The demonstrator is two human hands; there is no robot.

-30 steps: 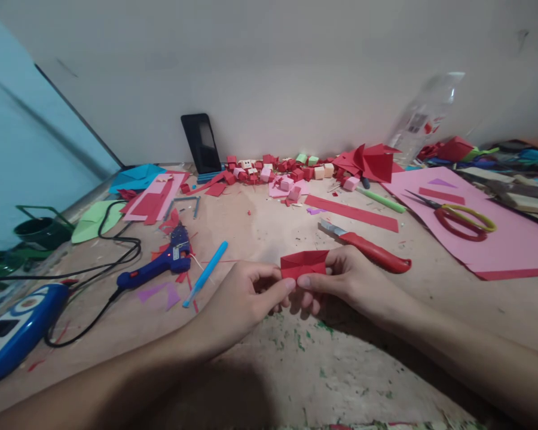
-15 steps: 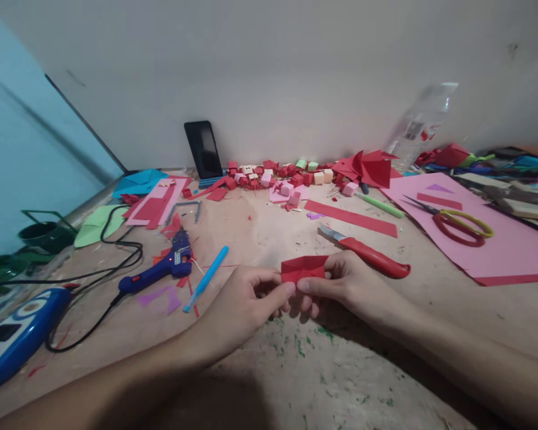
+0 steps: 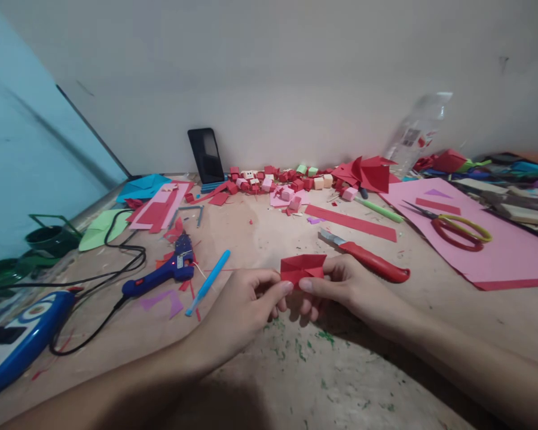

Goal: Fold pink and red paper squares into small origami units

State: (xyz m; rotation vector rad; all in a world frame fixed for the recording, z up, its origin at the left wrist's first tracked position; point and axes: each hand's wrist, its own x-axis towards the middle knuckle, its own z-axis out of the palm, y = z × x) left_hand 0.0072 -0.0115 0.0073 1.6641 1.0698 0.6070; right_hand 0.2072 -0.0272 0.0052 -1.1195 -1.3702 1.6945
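Between my two hands is a small folded piece of red paper (image 3: 302, 267), creased across its front, held a little above the worktable. My left hand (image 3: 257, 295) pinches its left end, thumb in front and fingers behind. The thumb of my right hand (image 3: 336, 283) presses the lower right part, with the other fingers curled behind. Just beyond my right hand lies a red-handled knife (image 3: 372, 260). A blue pen-like stick (image 3: 210, 280) rests left of my left hand, beside a blue hot glue gun (image 3: 161, 269) with a black cord.
Small paper cubes (image 3: 287, 194) line the wall near a leaning phone (image 3: 206, 155). A red strip (image 3: 349, 223) lies behind the knife. Scissors (image 3: 457, 230) rest on pink paper (image 3: 497, 263) at right, near a plastic bottle (image 3: 421, 131). A green watering can (image 3: 49, 236) stands at left.
The view has shifted slightly, so the scene sits a little lower. Both hands keep their grip on the red paper, which has barely moved.
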